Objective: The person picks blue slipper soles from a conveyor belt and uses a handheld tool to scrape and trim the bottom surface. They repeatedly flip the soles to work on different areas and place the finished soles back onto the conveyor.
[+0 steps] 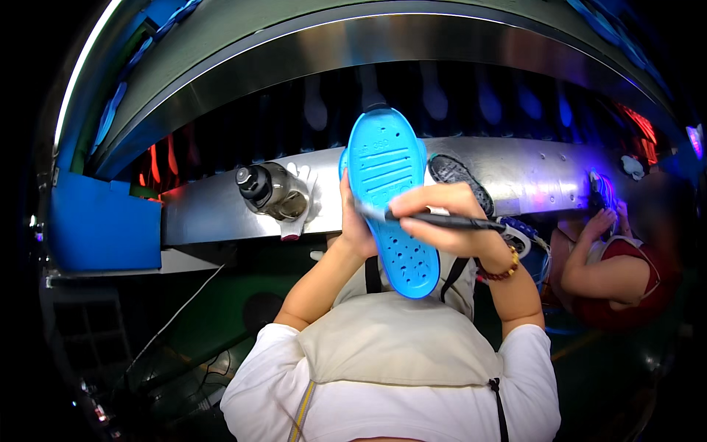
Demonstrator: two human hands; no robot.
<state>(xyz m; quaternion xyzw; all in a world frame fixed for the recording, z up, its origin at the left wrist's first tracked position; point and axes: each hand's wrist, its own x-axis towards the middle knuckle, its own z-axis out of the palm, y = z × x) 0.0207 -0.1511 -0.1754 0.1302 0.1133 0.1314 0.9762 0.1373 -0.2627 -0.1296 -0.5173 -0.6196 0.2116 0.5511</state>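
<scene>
A bright blue shoe sole (390, 158), with raised ribs and many small holes, is held above the near side of a steel bench. My left hand (356, 221) grips its left edge, its fingers partly hidden by the sole. My right hand (451, 221) is closed round a slim black-handled tool (456, 220) with a pale, brush-like tip. That tip is blurred and lies over the middle of the sole, near its left edge. Just right of the sole, a dark patterned shoe sole (462, 179) rests on the bench.
A dark bottle (272, 190) and a white glove (303, 193) lie left on the bench (530, 173). A metal-edged machine hood (368, 44) arches behind, with several soles in its dark opening. A blue box (103, 221) stands left. Another person (607, 265) works at right.
</scene>
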